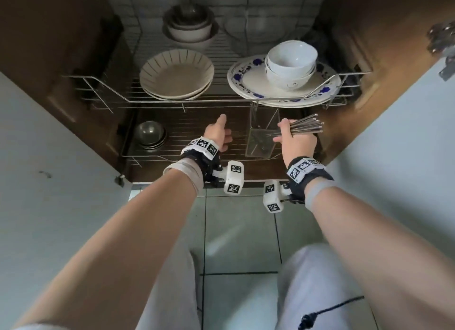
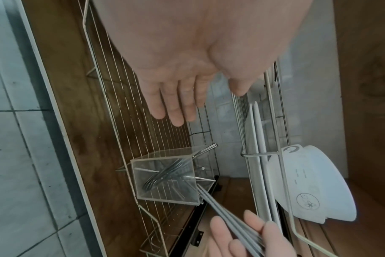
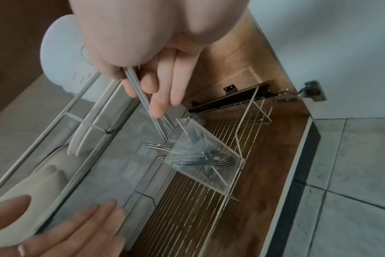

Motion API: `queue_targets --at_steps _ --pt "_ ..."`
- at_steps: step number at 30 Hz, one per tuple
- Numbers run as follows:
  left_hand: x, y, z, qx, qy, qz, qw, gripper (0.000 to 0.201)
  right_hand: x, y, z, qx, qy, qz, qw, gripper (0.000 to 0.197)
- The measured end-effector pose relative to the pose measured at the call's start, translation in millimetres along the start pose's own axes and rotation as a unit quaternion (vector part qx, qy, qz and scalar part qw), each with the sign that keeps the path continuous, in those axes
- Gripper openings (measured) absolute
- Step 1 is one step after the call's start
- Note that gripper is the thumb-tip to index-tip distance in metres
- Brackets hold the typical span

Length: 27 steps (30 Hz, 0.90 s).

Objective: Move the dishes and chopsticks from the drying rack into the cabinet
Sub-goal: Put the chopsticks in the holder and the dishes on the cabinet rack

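Observation:
My right hand (image 1: 289, 132) grips a bundle of metal chopsticks (image 1: 306, 126) in front of the lower wire rack (image 1: 197, 154) of the open cabinet. The chopstick (image 3: 153, 118) tips point down at the open mouth of a clear utensil holder (image 1: 261, 138), which has forks (image 3: 218, 160) inside. Just left of the holder, my left hand (image 1: 221, 134) hovers over the rack with straight fingers (image 2: 176, 107) and holds nothing. On the upper rack sit ribbed beige plates (image 1: 176, 76), blue-flowered plates (image 1: 248, 82) and stacked white bowls (image 1: 290, 63).
Small metal bowls (image 1: 150, 135) stand at the lower rack's left end. More bowls (image 1: 189, 26) are stacked at the back of the cabinet. Open cabinet doors (image 1: 49, 182) flank both sides. Below is a tiled floor (image 1: 238, 231), and my knees are in view.

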<state>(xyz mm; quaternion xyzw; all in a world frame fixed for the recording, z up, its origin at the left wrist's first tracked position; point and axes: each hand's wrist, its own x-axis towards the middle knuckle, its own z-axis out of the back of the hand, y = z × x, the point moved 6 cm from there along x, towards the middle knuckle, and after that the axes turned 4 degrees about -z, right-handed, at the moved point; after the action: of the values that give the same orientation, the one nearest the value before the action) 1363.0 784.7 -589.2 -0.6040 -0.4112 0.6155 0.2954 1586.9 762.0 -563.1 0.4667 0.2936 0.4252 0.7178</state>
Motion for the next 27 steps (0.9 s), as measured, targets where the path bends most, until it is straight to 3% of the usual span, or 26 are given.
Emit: queue_targets --at_steps 5,8,12,15,20,25,27 --pt "9 -14 1 -0.009 -0.022 -0.033 0.999 0.06 5 12 -9 0.022 -0.027 0.006 0.999 0.034" --pt "22 -15 7 0.006 -0.052 -0.038 0.998 0.049 15 1 -18 0.015 -0.044 0.001 0.999 0.037" --pt "34 -8 11 0.025 -0.039 -0.018 0.999 0.031 24 -8 -33 -0.027 -0.045 0.003 0.999 0.05" --pt "37 -16 8 0.047 -0.031 -0.061 0.997 0.043 26 -11 -38 -0.061 -0.043 -0.016 0.997 0.052" --pt "48 -19 10 0.058 -0.032 -0.039 0.997 0.039 32 -16 -41 -0.162 -0.014 -0.098 0.982 0.059" --pt "53 -12 14 0.072 -0.021 -0.027 0.997 0.042 36 -17 -50 -0.123 0.023 -0.131 0.983 0.045" --pt "55 -13 15 0.075 -0.023 -0.03 0.996 0.041 34 -18 -55 -0.13 0.044 -0.129 0.982 0.054"
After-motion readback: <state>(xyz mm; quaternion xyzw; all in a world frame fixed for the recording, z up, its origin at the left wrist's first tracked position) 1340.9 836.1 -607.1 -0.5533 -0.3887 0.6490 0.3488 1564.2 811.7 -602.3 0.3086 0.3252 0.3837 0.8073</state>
